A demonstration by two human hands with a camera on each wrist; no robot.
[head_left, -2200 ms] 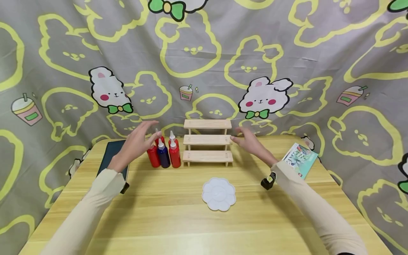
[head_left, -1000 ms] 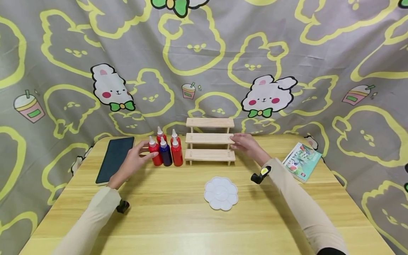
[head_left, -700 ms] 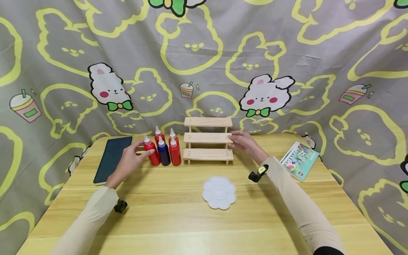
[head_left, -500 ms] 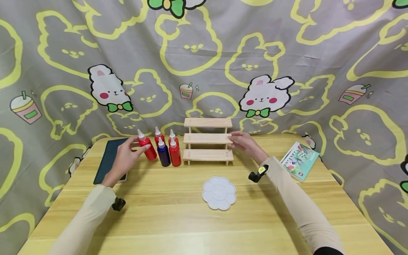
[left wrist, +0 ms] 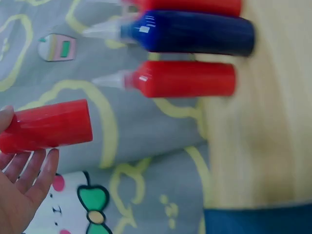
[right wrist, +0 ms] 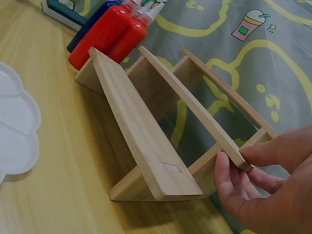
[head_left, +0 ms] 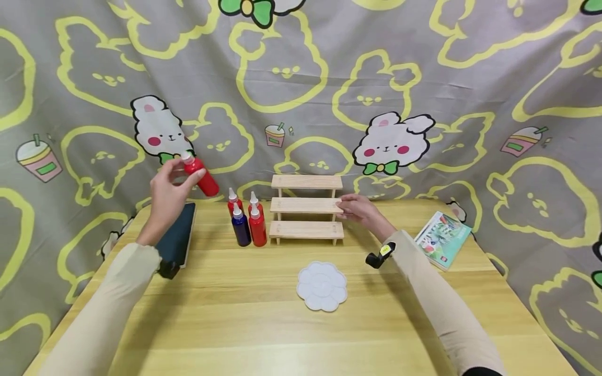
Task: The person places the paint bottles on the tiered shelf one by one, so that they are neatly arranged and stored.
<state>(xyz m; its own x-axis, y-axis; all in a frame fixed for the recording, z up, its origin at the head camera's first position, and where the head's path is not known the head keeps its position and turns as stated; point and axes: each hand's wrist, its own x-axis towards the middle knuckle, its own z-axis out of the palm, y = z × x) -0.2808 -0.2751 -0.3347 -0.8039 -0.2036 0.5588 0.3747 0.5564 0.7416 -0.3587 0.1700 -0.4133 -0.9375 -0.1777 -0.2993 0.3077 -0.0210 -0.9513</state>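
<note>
My left hand (head_left: 169, 196) grips a red squeeze bottle (head_left: 202, 176) with a white nozzle, raised and tilted over the back left of the table. In the left wrist view the thumb and fingers hold this red bottle (left wrist: 53, 126) from both sides. My right hand (head_left: 364, 211) pinches the right end of the middle step of a three-tier wooden stand (head_left: 307, 230). The right wrist view shows the thumb above that board (right wrist: 195, 107) and the fingers below. Left of the stand, a blue bottle (head_left: 242, 230) and several red bottles (head_left: 258, 231) stand upright together.
A white flower-shaped palette (head_left: 322, 286) lies in front of the stand. At the left, partly behind my forearm, is a dark flat tablet-like board (head_left: 181, 235). A teal illustrated book (head_left: 444, 240) lies at the right. A patterned curtain (head_left: 301, 94) hangs behind the table.
My left hand has taken hold of the leftmost red bottle and lifted it up and left, away from the group. My right hand has come onto the middle step and stayed there.
</note>
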